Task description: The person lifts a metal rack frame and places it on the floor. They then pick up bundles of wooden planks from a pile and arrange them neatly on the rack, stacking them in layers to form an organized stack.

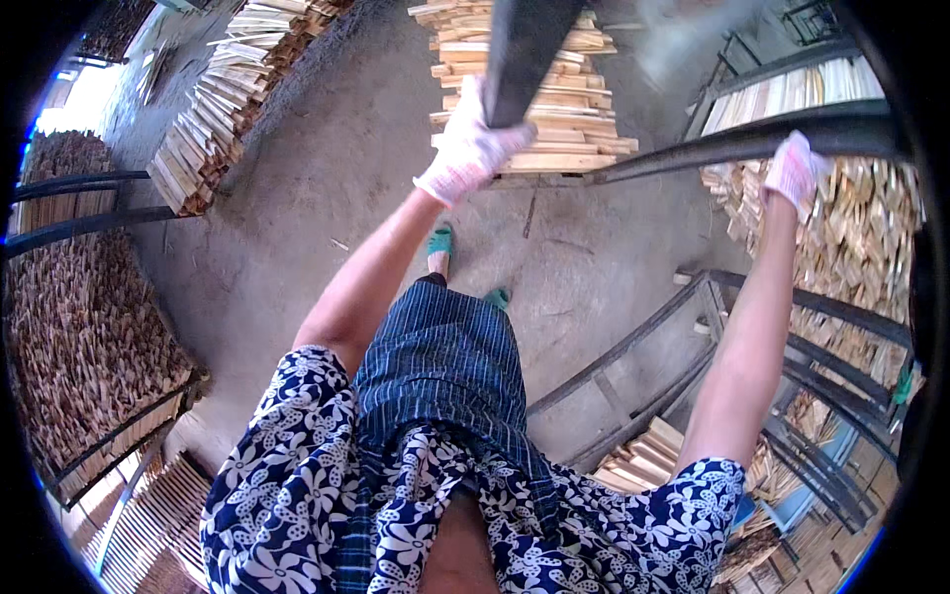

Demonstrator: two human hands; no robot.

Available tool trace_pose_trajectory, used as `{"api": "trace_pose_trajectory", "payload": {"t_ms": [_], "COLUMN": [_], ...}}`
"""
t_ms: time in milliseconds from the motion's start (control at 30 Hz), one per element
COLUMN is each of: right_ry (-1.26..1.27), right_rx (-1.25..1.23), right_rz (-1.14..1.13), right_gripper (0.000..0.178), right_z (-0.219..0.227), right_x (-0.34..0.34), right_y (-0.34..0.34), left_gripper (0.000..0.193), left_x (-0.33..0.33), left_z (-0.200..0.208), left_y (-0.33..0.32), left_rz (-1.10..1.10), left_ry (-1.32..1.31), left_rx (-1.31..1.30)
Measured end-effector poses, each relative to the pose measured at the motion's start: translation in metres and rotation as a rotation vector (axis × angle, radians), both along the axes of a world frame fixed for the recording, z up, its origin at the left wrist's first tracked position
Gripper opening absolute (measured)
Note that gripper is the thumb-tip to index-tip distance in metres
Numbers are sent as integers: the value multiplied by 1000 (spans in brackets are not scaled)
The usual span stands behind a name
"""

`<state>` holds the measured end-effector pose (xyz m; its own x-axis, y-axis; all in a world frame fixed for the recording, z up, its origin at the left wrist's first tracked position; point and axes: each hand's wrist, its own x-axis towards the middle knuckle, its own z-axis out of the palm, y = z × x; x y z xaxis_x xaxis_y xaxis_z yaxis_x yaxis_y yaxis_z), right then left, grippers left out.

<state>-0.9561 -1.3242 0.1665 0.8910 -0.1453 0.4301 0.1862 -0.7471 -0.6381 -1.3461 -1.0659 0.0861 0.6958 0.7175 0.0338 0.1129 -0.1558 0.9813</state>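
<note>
My left hand (475,144), in a pale pink-white knit glove, is closed around the lower end of a dark upright bar (529,54), which rises close to the camera. At the right, my gloved right hand (795,170) is closed over a dark bar (683,153) that bends across the upper right. Whether the two bars belong to one frame I cannot tell. Just beyond my left hand lies a stack of pale wooden slats (564,109), laid crosswise in a row. The fingers of my right hand are partly hidden.
Wooden strips fill a rack (831,228) on the right and a long row (218,109) at the upper left. A large bundled pile (89,346) stands on the left. A dark metal frame (633,346) extends beside my right leg. Concrete floor (287,238) surrounds my green sandals.
</note>
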Motion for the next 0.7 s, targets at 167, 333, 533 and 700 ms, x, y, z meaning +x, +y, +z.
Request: {"api": "trace_pose_trajectory", "payload": {"t_ms": [167,333,533,700], "right_ry": [-16,63,68,69], "right_rx": [126,316,396,400], "right_rz": [155,248,137,35], "right_gripper": [67,76,77,80], "right_z": [8,-24,-58,-54], "right_x": [-41,-117,-198,-247], "right_y": [5,-16,-71,-101], "left_gripper": [67,81,72,75], "left_x": [-17,-88,-148,-189], "left_z": [-1,0,-6,-15], "left_y": [21,9,-35,-33], "left_rz": [110,-21,-52,-291], "left_ry": [156,-48,155,44], "left_rx": [32,1,171,112]}}
